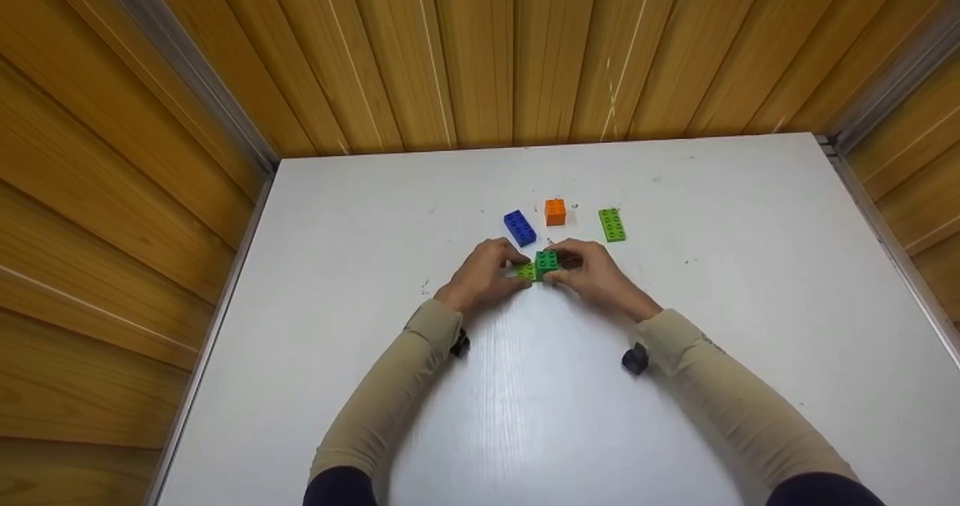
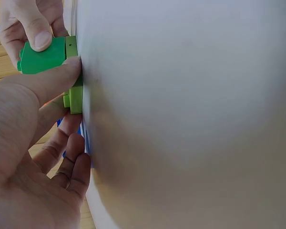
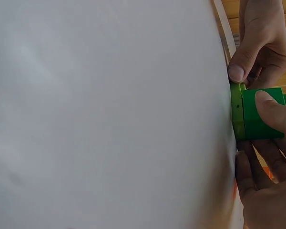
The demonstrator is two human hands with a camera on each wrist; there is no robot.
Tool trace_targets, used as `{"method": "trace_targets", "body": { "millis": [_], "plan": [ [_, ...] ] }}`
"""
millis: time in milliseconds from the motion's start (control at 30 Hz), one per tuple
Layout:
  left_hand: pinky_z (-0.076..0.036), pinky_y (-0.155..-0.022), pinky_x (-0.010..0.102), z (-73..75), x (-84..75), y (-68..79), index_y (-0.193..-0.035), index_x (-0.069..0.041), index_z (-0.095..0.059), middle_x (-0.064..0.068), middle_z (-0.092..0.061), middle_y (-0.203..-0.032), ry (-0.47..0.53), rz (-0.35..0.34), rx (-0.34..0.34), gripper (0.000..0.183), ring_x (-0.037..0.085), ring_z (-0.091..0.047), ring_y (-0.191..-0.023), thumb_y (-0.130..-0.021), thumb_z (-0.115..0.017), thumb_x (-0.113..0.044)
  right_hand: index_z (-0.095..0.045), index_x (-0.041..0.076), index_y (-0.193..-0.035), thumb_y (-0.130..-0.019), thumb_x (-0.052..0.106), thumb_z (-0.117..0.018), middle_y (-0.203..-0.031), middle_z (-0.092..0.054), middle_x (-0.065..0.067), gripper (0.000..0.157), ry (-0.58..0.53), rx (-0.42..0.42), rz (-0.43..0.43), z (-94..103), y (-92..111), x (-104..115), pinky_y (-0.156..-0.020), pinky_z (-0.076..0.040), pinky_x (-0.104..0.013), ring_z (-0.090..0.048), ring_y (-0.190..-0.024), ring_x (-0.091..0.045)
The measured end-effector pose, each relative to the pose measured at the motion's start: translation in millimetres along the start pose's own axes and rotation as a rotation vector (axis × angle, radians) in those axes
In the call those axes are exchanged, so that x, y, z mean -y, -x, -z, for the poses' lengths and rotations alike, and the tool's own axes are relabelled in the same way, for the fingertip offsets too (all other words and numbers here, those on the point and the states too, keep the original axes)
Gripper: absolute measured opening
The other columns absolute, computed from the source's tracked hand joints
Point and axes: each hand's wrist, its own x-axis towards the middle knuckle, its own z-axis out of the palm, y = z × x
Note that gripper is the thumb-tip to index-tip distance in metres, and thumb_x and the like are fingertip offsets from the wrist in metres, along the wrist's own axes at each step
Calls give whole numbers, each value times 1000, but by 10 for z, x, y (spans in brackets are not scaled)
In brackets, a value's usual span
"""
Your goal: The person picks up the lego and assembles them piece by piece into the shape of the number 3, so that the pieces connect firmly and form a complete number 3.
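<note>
In the middle of the white table, a lime-green flat toy brick [image 1: 526, 271] lies with its studs up. My left hand [image 1: 486, 272] pinches its left end between thumb and fingers. Over its right end stands a darker green square brick [image 1: 547, 259], upright, with my right hand [image 1: 597, 272] gripping it by front and back. Both wrist views show the green brick [image 3: 261, 123] right against the studded face of the lime brick [image 2: 76, 101], with a thin dark seam between them. The lime brick's far side is hidden.
Beyond the hands lie a blue studded brick [image 1: 520, 228], an orange square brick [image 1: 555, 212] and a second lime flat brick [image 1: 612, 225]. The white table [image 1: 360, 214] is bordered by wood-patterned walls [image 1: 480, 56] at the back and sides.
</note>
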Motion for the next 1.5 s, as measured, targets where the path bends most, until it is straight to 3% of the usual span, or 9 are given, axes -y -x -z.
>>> {"method": "trace_targets", "body": {
  "millis": [367, 733, 1033, 1200, 1500],
  "plan": [
    [-54, -96, 36, 1, -23, 9, -126, -10, -80, 4, -70, -113, -8, -10, 2, 36, 20, -60, -107, -94, -85, -24, -73, 6, -128, -92, 14, -86, -118, -74, -9, 39, 82, 16, 20, -4, -7, 30, -100, -57, -43, -68, -109, -26],
    [-53, -92, 35, 30, -44, -7, -126, -10, -80, 4, -71, -113, -24, -22, 17, 38, 20, -59, -105, -92, -87, -25, -77, 8, -126, -89, 16, -89, -117, -77, -6, 39, 52, -9, 50, 23, 8, -45, -101, -56, -46, -69, -109, -24],
    [-56, -94, 38, 184, -53, -34, -131, -7, -76, 7, -73, -120, -31, -19, 18, 40, 24, -63, -110, -98, -81, -28, -77, 10, -129, -88, 19, -90, -119, -77, -7, 44, 50, -13, 17, 17, -9, -59, -105, -55, -48, -69, -112, -26],
    [-56, -105, 42, 317, -58, -102, -135, -6, -74, 11, -72, -130, -3, -2, 8, 41, 27, -64, -119, -100, -79, -27, -76, 11, -131, -89, 20, -89, -119, -76, -5, 45, 43, -6, -16, 13, 4, -63, -106, -54, -47, -67, -112, -25],
    [-49, -118, 43, 476, -51, -274, -140, -4, -69, 12, -68, -139, -71, -17, -22, 47, 33, -60, -131, -96, -82, -19, -78, 14, -128, -89, 20, -90, -117, -76, -2, 41, 8, -7, -15, -24, 6, -68, -109, -52, -46, -68, -113, -23]
  ]
}}
